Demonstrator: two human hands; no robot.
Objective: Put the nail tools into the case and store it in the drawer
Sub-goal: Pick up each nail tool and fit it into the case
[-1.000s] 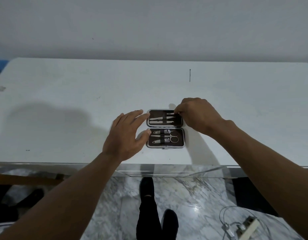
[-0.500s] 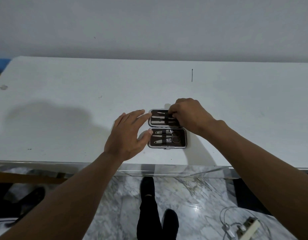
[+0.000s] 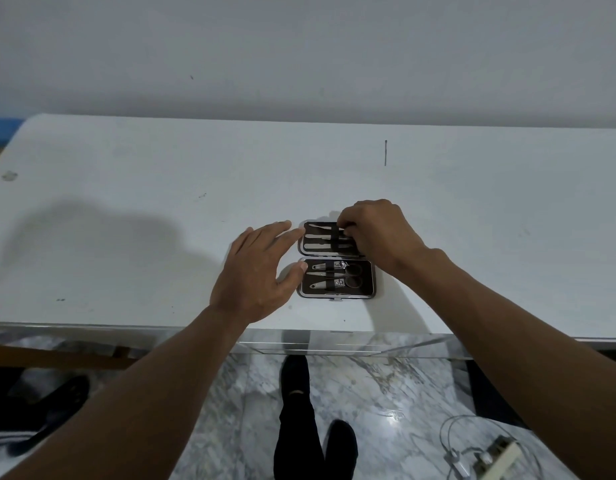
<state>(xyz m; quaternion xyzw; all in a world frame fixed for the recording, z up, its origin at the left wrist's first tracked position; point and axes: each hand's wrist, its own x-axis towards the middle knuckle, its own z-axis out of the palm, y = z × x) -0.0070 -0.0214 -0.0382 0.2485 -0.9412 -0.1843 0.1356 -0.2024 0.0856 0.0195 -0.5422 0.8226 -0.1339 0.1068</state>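
Note:
A small black nail case point(image 3: 367, 284) lies open flat near the white table's front edge. Its near half holds clippers, scissors point(image 3: 353, 276) and a file under an elastic strap. Thin metal tools point(image 3: 318, 236) lie under a strap in the far half. My right hand point(image 3: 377, 233) covers the right end of the far half, with its fingertips pinched on one thin tool there. My left hand point(image 3: 256, 275) lies flat and open on the table, index finger and thumb touching the case's left edge.
A thin dark stick point(image 3: 385, 152) lies alone on the table point(image 3: 126, 220) far behind the case. A clear acrylic drawer point(image 3: 334, 345) juts out under the table's front edge. Below are a marble floor, my legs point(image 3: 299, 410), and a cable with a power strip point(image 3: 490, 457).
My right hand has slid leftward over the far half of the case, fingertips now near the strap. My left hand has stayed at the case's left edge.

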